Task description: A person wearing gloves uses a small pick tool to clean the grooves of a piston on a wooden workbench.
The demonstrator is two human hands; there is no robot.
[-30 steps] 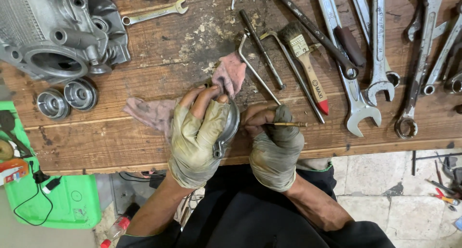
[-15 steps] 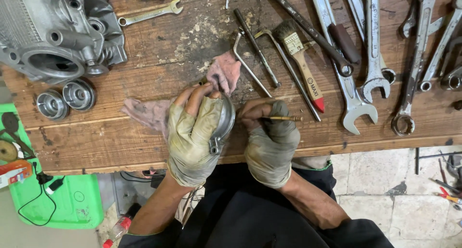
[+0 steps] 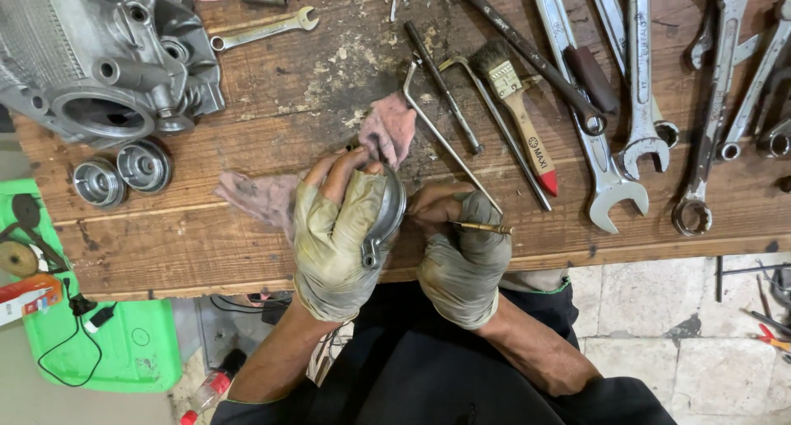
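Left hand (image 3: 338, 235): gloved with bare fingertips, clenched around a round metal part (image 3: 386, 212), held on edge at the near edge of the table (image 3: 247, 227).
Round metal part: grey, disc-shaped with a small lug at its lower rim; only the rim shows (the face is hidden behind the left hand).
Right hand (image 3: 463, 256): gloved likewise, pinching a thin brass-coloured tool (image 3: 482, 226) whose shaft lies level, one end sticking out toward the right; the other end, toward the part, is hidden by the fingers.
Rag (image 3: 272, 196): pinkish, dirty, lying on the table just behind the hands, partly under them.
Two round metal cups (image 3: 122, 174): side by side near the left edge of the table, close to the near edge.
Bent rods (image 3: 449, 120): thin, angled, lying mid-table just beyond the right hand.
Paintbrush (image 3: 517, 112): wooden handle with a red tip, lying slantwise beside the rods.
Spanners (image 3: 614, 136): several open-ended and ring types, laid lengthwise across the right half of the table, reaching to the far edge.
Small spanner (image 3: 262, 30): lying alone near the far edge, left of centre.
Engine casting (image 3: 99, 58): large, grey, with bores and fins, occupying the far left corner.
Green container (image 3: 99, 342): on the floor below the left edge of the table, a black cable draped over it.
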